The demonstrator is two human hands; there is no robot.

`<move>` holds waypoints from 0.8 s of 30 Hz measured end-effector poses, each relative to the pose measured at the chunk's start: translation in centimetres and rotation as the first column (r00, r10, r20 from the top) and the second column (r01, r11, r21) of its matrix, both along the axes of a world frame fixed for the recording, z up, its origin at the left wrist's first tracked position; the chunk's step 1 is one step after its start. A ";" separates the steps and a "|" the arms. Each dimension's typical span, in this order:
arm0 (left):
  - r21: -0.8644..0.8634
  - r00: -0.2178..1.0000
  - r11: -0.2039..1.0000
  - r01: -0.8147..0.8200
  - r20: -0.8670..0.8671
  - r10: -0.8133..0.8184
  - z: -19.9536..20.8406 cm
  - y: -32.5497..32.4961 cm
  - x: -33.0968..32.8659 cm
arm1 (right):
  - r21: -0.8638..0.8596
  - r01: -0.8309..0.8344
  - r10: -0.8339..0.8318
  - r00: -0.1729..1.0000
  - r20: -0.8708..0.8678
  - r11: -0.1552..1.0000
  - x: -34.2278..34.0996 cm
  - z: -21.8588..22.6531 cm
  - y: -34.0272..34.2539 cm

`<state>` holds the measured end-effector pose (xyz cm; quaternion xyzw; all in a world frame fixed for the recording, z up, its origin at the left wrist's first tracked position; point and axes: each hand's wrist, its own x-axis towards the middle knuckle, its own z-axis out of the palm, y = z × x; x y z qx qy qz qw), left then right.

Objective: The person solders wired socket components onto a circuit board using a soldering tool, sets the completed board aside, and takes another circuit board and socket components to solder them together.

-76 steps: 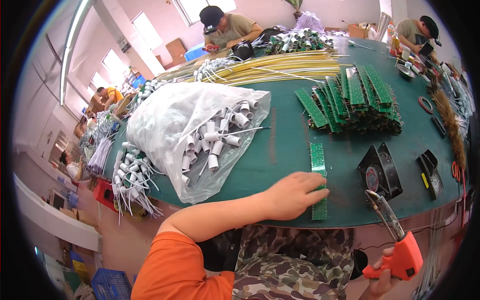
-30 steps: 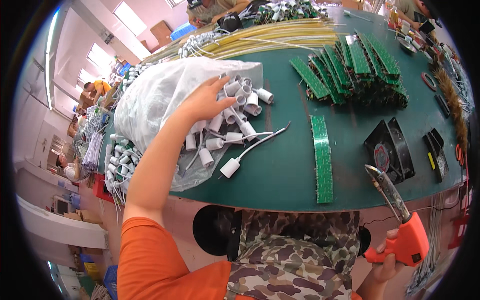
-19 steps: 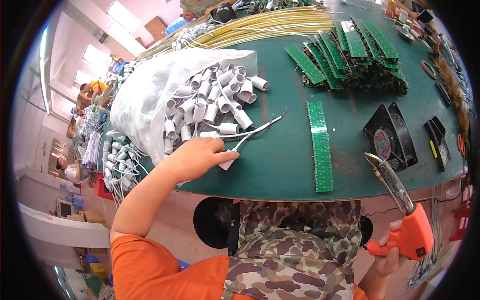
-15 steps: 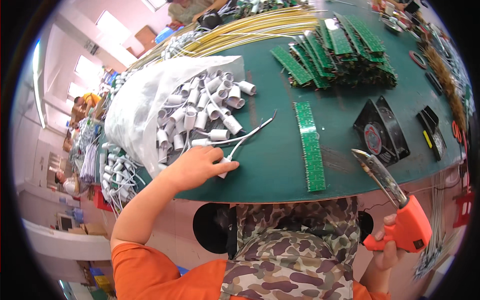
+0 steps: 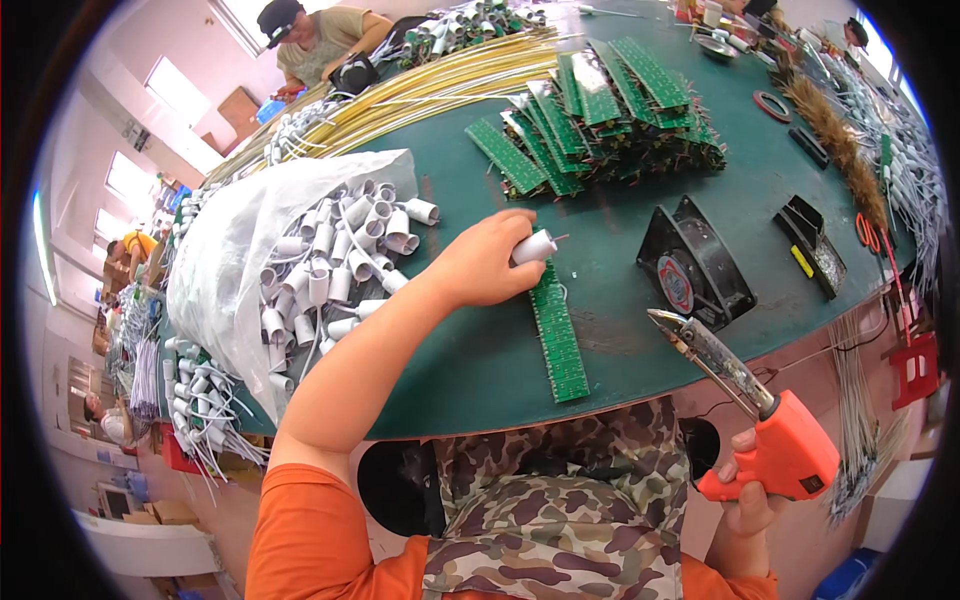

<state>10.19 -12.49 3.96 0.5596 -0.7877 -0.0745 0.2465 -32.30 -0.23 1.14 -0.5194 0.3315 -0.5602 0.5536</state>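
My left hand (image 5: 485, 262) is closed around a white cylindrical cap (image 5: 537, 248), with a thin wire end poking out of it. The hand covers the upper end of a green circuit board strip (image 5: 560, 345) that lies on the green table (image 5: 480, 365); whether they touch I cannot tell. In my right hand (image 5: 748, 495) is an orange soldering gun (image 5: 795, 445), its metal tip pointing up and left beyond the table's near edge. Left of my left hand, white wired caps (image 5: 335, 250) spill from a clear plastic bag (image 5: 215, 265).
A black fan (image 5: 695, 265) stands right of the strip. Behind it are stacked green boards (image 5: 625, 115). Farther right lie a black holder (image 5: 810, 245), a tape roll (image 5: 771, 106) and red-handled scissors (image 5: 866, 232). Yellow wires (image 5: 430, 80) stretch along the back, where a co-worker (image 5: 325, 45) sits.
My left hand has taken up a white cap and carried it right, from beside the bag to the strip's upper end. The soldering gun is still in my right hand. The view has shifted.
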 end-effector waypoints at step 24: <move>-0.295 0.990 0.945 0.143 0.035 -0.139 7.5 11.2 -4.3 | -0.024 -0.184 0.183 0.983 -0.033 0.983 2.2 -0.5 -1.5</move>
